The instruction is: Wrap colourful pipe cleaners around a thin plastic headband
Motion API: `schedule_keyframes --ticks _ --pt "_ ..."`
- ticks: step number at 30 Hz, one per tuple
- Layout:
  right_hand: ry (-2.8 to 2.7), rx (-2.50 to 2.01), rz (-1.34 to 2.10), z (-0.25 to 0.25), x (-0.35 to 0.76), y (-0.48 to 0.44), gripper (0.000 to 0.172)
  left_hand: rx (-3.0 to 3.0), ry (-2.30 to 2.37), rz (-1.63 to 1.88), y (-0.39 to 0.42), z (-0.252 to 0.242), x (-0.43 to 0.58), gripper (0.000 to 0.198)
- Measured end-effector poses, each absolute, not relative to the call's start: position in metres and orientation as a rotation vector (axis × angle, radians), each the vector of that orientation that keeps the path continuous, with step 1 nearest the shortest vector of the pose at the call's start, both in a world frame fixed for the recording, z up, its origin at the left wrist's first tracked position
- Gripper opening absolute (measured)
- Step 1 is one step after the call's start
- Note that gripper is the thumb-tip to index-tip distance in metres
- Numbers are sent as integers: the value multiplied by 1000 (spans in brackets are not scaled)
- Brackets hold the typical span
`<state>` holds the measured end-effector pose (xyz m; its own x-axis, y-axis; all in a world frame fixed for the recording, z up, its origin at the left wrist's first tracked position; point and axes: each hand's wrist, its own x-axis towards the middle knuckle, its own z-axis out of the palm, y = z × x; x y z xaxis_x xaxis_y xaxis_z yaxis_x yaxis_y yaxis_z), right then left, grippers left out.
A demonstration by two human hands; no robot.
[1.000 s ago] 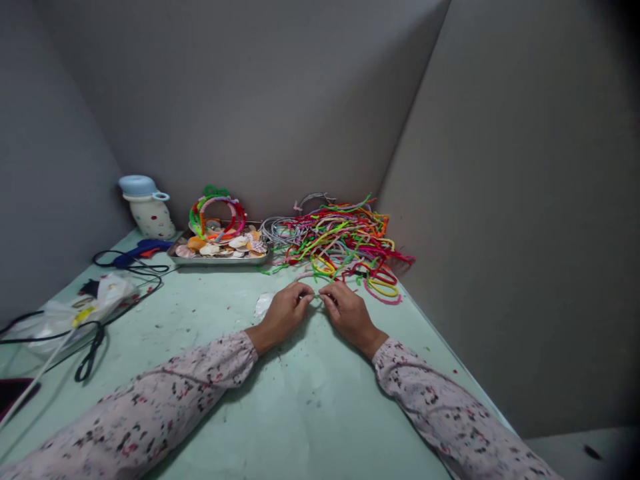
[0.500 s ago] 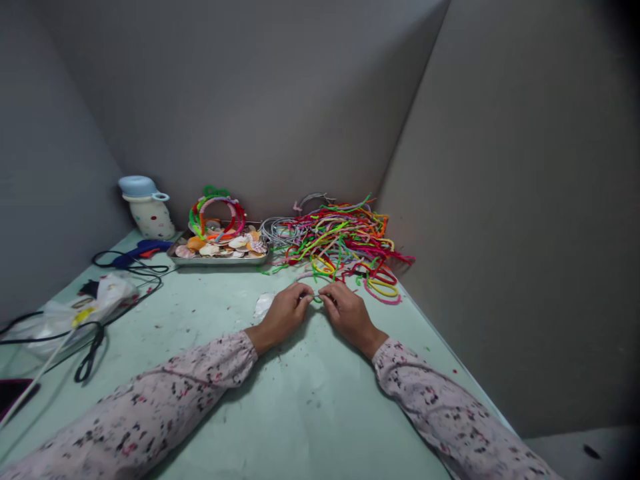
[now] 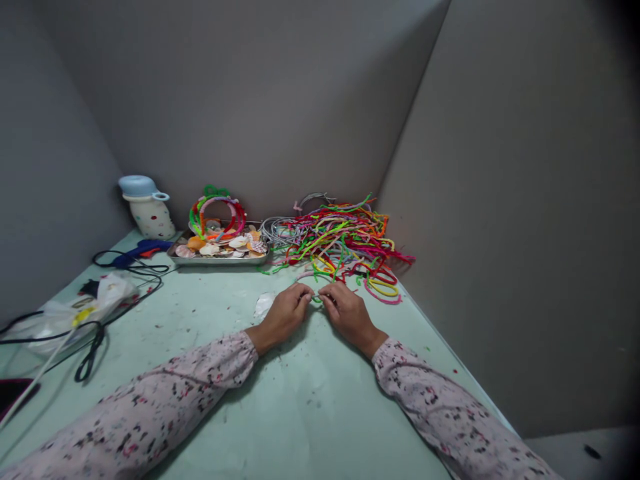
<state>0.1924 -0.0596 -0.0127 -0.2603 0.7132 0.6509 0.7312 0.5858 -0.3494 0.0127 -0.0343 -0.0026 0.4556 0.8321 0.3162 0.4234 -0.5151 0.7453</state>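
My left hand (image 3: 287, 312) and my right hand (image 3: 347, 313) meet almost fingertip to fingertip over the table. Both pinch a thin pipe cleaner (image 3: 317, 297), of which a short dark and green stretch shows in the small gap between them. Beyond the fingertips curves a pale pinkish arc (image 3: 315, 274); whether it belongs to the same piece I cannot tell. A pile of colourful pipe cleaners (image 3: 340, 233) lies just past my hands. Beside my left hand is a small white crumpled piece (image 3: 263, 305).
A metal tray (image 3: 220, 261) of seashells (image 3: 240, 242) stands at the back, with pipe-cleaner rings (image 3: 219, 200) upright on it. To its left are a bottle (image 3: 150, 213), a blue tool (image 3: 133, 255) and black cords (image 3: 160, 283). A plastic bag (image 3: 55, 320) lies far left. Grey walls enclose the table (image 3: 310, 413).
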Motion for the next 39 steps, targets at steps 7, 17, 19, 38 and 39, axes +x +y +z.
schedule_keyframes --ticks 7,17,19,38,39 --pt "-2024 -1167 -15 -12 192 -61 12 2153 1045 905 -33 -3 13 23" --pt "-1996 -1148 -18 -12 192 -60 14 2108 1029 924 -36 0 13 23" --pt "-1991 -1153 -17 -12 192 -59 14 2087 1025 933 -37 1 13 23" --pt "-2023 -1160 -15 -13 192 -61 13 2073 1018 864 -33 -3 12 23" --pt "-2023 -1156 -13 -13 192 -61 13 2071 1012 862 -33 -3 12 23"
